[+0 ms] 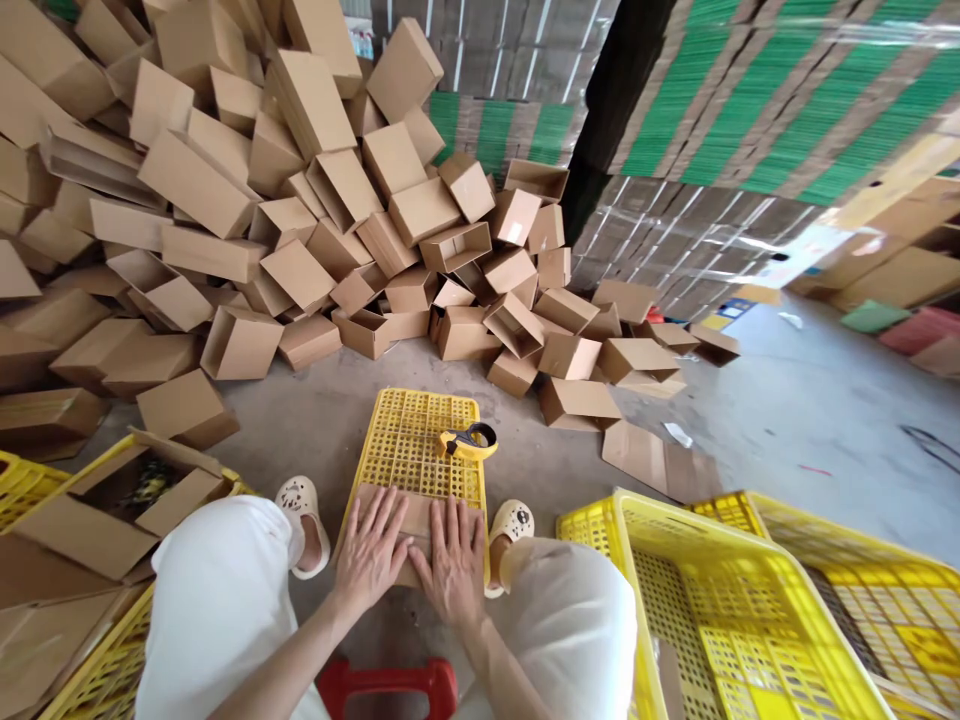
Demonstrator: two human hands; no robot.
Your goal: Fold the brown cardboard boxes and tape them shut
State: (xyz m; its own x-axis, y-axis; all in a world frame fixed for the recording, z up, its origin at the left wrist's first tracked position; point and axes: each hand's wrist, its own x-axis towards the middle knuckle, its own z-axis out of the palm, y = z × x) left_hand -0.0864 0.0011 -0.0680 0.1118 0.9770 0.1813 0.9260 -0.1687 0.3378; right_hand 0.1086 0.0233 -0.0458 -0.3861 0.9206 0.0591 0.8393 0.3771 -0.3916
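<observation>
My left hand (373, 548) and my right hand (452, 558) lie flat side by side, palms down, on a small brown cardboard box (415, 517). Both have their fingers stretched out, and the thumbs nearly meet. Much of the box is hidden beneath them. It rests on the near end of an upturned yellow plastic crate (405, 430) between my feet. Beyond my right fingers, a yellow and black tape dispenser (469, 442) sits on the crate's perforated surface, touched by neither hand.
A large heap of cardboard boxes (300, 270) covers the floor ahead. Yellow crates (626, 560) stand at my right. At my left, an open carton (124, 525) with dark contents sits on another crate. Strapped cardboard stacks (720, 110) rise behind. A red stool (386, 682) is below me.
</observation>
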